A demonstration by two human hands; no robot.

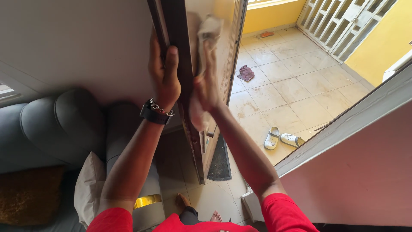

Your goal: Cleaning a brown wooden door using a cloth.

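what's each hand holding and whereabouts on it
The left hand grips the open door by its narrow edge, thumb across it. The right hand presses a pale cloth flat against the door's face, holding it around its middle.

Home, front entrance w/ living room behind. Wooden door [189, 86] swung open inward, dark doormat [219, 161] at threshold. Grey padded sofa [51, 124] against plain wall, w/ beige cushion [88, 189] and brown one [30, 195] = domestic seating, not office/shop. Outside: tiled porch floor [296, 92], pale square tiles, somewhat stained. Pair of white slip-on shoes [283, 138] left just outside door, typical household habit. Purple rag [246, 73] lying on tiles. Yellow painted walls [382, 43] around porch, white lattice gate [343, 21] at far end. Bare feet [195, 206] on indoor tile. Residential throughout.
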